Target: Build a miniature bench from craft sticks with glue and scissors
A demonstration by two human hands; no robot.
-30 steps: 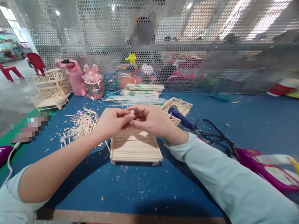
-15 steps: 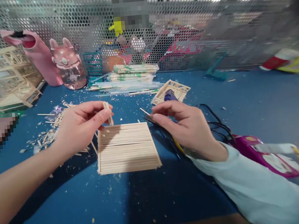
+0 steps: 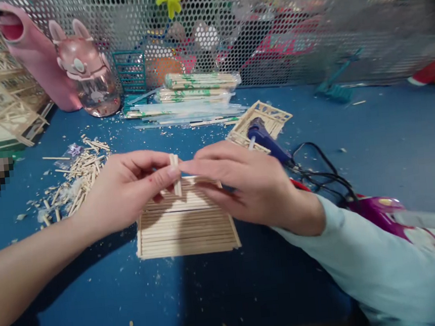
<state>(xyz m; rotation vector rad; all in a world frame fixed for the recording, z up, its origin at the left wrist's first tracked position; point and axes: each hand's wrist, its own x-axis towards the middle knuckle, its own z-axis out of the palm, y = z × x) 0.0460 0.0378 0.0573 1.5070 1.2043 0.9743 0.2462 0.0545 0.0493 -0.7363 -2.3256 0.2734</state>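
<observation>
My left hand [image 3: 139,185] is closed, pinching a few short wooden sticks [image 3: 177,179] upright between thumb and fingers. From the other side, my right hand [image 3: 245,181] reaches in, its index fingertip at the sticks and its thumb lower and apart. Whether a small piece is hidden under its fingers I cannot see. Beneath both hands, a flat panel of wooden sticks [image 3: 188,236] lies on the blue table, its far edge partly covered.
Loose stick pieces [image 3: 83,177] lie left. Behind are packed sticks [image 3: 199,86], a pink bottle [image 3: 94,87] and a stick frame [image 3: 274,115]. A blue glue gun [image 3: 264,136] with black cable [image 3: 318,177] and a purple device [image 3: 385,214] are to the right.
My right hand has moved left to the sticks in my left hand, and the left hand has shifted slightly right. The view has tilted down, and the glue gun shows more.
</observation>
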